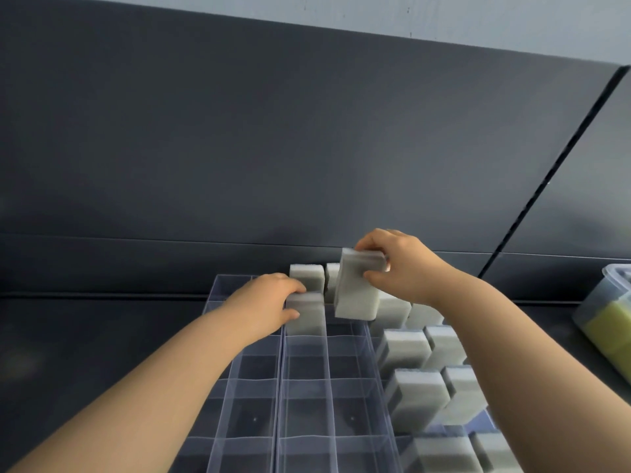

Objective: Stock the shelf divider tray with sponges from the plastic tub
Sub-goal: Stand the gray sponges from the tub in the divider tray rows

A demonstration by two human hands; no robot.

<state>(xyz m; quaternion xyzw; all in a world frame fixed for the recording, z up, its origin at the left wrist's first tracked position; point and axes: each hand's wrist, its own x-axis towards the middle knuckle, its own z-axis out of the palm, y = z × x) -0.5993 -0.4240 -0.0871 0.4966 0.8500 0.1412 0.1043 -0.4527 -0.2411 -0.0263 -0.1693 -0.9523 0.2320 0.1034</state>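
Note:
A clear divider tray (280,387) lies in front of me on a dark shelf. My left hand (264,298) grips a grey sponge (307,317) that stands upright in a far compartment. My right hand (399,264) holds another grey sponge (356,291) by its top, upright and just above the compartments to the right of the first. More grey sponges (413,349) stand in the tray's right columns, and two (307,276) stand in the back row. The plastic tub (611,322) at the right edge holds yellow-green sponges.
A dark back panel (273,148) rises right behind the tray. Several compartments in the tray's left and middle columns (307,421) hold nothing. Dark shelf surface (85,329) stretches to the left of the tray.

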